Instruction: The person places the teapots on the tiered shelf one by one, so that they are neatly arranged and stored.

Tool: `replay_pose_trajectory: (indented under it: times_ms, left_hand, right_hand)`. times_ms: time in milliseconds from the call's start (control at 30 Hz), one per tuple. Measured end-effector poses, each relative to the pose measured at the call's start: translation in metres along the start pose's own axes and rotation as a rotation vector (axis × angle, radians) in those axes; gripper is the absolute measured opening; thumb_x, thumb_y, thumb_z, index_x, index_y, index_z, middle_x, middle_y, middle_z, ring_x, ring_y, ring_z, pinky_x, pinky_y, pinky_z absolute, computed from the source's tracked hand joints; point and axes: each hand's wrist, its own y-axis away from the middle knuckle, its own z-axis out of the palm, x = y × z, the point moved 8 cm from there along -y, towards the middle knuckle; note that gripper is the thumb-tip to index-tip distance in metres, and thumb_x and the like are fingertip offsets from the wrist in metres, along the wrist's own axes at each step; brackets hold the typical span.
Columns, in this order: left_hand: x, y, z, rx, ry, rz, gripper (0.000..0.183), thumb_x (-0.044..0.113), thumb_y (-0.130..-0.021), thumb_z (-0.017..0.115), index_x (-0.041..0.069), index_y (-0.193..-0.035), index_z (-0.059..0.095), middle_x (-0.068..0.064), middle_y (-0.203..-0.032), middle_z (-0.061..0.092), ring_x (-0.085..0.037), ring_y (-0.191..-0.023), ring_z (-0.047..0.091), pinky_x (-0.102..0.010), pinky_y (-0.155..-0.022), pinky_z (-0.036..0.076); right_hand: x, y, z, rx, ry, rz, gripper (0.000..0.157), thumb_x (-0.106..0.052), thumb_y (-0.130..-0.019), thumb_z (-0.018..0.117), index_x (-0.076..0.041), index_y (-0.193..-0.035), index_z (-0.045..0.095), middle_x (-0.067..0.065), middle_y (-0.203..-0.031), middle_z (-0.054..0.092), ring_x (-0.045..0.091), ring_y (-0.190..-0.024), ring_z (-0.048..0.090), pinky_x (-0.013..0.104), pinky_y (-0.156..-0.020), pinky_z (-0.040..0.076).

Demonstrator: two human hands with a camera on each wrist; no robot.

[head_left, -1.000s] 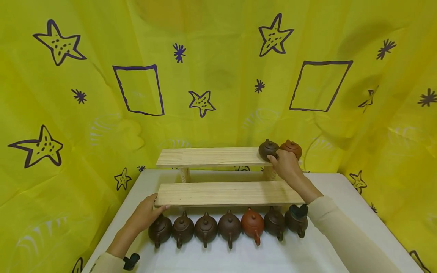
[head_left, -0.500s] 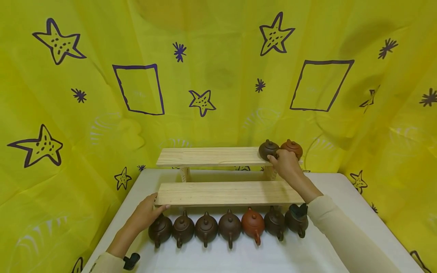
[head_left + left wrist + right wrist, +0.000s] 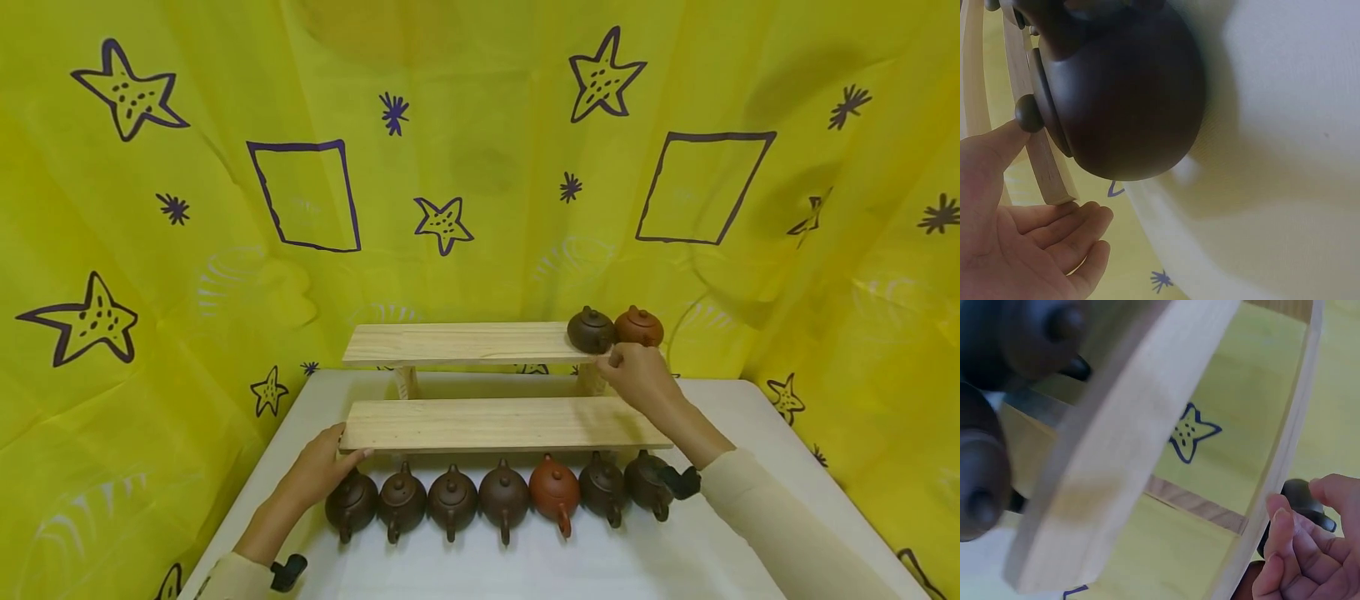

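Observation:
Two small clay teapots stand at the right end of the upper wooden shelf (image 3: pixel 457 342): a dark brown teapot (image 3: pixel 590 327) and, right of it, a reddish-brown teapot (image 3: pixel 640 323). Just in front of them is my right hand (image 3: pixel 641 375), its fingers loosely curled around nothing; in the right wrist view a gap shows between thumb and forefinger. My left hand (image 3: pixel 318 467) grips the left end of the lower wooden shelf (image 3: pixel 495 425), thumb at the front edge and fingertips against the end. Close under that thumb sits a dark teapot (image 3: pixel 1122 94).
Along the front of the lower shelf runs a row of several teapots on the white table (image 3: pixel 420 571), mostly dark brown, with one orange-red teapot (image 3: pixel 555 492) among them. A yellow curtain (image 3: pixel 480 167) with drawn stars encloses the back and sides.
My right hand has let go of the dark teapot on the upper shelf and drawn back slightly toward me and right. The teapot stays there. My left hand has not moved.

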Motion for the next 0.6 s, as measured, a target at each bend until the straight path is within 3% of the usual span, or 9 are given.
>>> replay_pose_trajectory:
  times_ms: [200,400,600]
  left_hand:
    - [-0.002,0.000,0.001,-0.003,-0.007,-0.010,0.078,0.034,-0.103,0.070,-0.019,-0.150,0.039,-0.041,-0.147,0.050,-0.056,-0.139,0.048,-0.066,-0.112,0.043]
    - [-0.003,0.001,0.001,-0.003,-0.007,-0.015,0.078,0.034,-0.103,0.070,-0.020,-0.150,0.039,-0.041,-0.147,0.049,-0.056,-0.139,0.048,-0.066,-0.112,0.043]
    - [-0.003,0.000,0.001,0.005,-0.015,-0.007,0.077,0.033,-0.102,0.071,-0.020,-0.149,0.040,-0.041,-0.147,0.050,-0.056,-0.138,0.049,-0.066,-0.112,0.043]
  right_hand:
    - [0.006,0.037,0.001,-0.057,-0.002,-0.017,0.042,-0.023,-0.106,0.063,-0.011,-0.066,0.061,-0.003,-0.058,0.057,0.014,-0.051,0.044,0.029,-0.049,0.035]
    - [0.031,0.081,0.011,-0.083,0.043,0.032,0.040,-0.027,-0.104,0.068,-0.011,-0.068,0.061,-0.005,-0.056,0.045,0.013,-0.051,0.043,0.027,-0.049,0.034]
    - [0.065,0.123,0.028,-0.161,0.091,0.146,0.056,-0.042,-0.102,0.069,-0.015,-0.059,0.046,-0.007,-0.053,0.033,0.011,-0.049,0.035,0.025,-0.048,0.030]
